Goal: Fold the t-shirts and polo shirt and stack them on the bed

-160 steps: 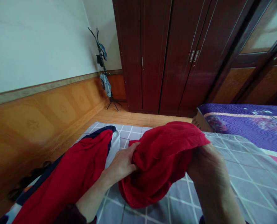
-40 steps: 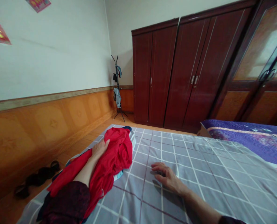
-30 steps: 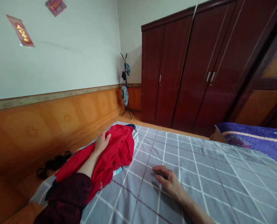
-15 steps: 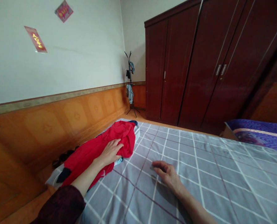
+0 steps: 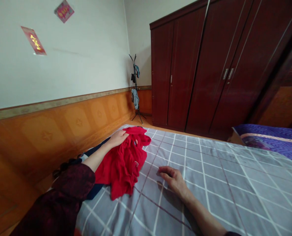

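A crumpled red garment with a small pale mark lies bunched at the left side of the bed. My left hand is closed on its far part, and a fingertip shows between the red folds. Under and beside it are dark navy clothes, mostly covered. To the right, my right hand is held low over the grey checked bedsheet. Its fingers curve loosely, the thumb is apart from them, and nothing is in it.
Dark red wardrobes stand beyond the bed's far edge. A black coat rack with a cap and clothes is in the corner. Purple bedding lies at the right. Orange wall panelling runs along the left.
My left hand has moved farther away and gripped the red garment, which has shifted right and bunched up, uncovering more navy cloth. My right hand has hardly moved.
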A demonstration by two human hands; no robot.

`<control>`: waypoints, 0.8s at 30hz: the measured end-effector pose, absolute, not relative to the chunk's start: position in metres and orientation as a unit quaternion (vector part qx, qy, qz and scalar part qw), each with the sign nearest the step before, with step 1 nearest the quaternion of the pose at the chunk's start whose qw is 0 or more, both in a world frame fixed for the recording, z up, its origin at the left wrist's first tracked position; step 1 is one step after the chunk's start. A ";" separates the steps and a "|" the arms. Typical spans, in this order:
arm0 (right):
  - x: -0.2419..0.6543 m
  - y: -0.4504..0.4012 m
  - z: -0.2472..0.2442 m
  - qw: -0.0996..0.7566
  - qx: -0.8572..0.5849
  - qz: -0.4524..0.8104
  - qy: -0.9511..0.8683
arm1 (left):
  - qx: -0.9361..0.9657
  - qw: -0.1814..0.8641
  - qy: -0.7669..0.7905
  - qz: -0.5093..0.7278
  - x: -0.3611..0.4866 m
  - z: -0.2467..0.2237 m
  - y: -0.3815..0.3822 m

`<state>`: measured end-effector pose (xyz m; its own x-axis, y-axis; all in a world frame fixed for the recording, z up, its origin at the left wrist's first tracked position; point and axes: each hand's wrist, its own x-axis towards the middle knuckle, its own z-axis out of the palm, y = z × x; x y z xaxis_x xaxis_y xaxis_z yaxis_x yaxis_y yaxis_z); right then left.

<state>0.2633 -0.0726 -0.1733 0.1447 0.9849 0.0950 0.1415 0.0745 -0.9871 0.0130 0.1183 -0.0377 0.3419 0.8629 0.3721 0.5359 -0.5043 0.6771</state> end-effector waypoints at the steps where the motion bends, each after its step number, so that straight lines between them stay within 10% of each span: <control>1: 0.263 -0.073 -0.174 0.523 -0.549 0.402 -0.513 | 0.788 0.228 0.443 0.363 0.017 -0.042 0.116; 15: 0.259 -0.076 -0.171 0.520 -0.537 0.426 -0.510 | 0.822 0.326 0.297 0.359 0.095 -0.011 0.092; 24: 0.257 -0.075 -0.174 0.538 -0.535 0.422 -0.497 | 0.906 0.234 0.317 0.157 0.066 -0.103 0.083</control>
<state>0.2575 -0.0753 -0.1736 0.1505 0.9851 0.0827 0.0774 0.0716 -0.9944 0.0664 0.0833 -0.1032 0.7496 0.6479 0.1357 0.5011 -0.6894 0.5232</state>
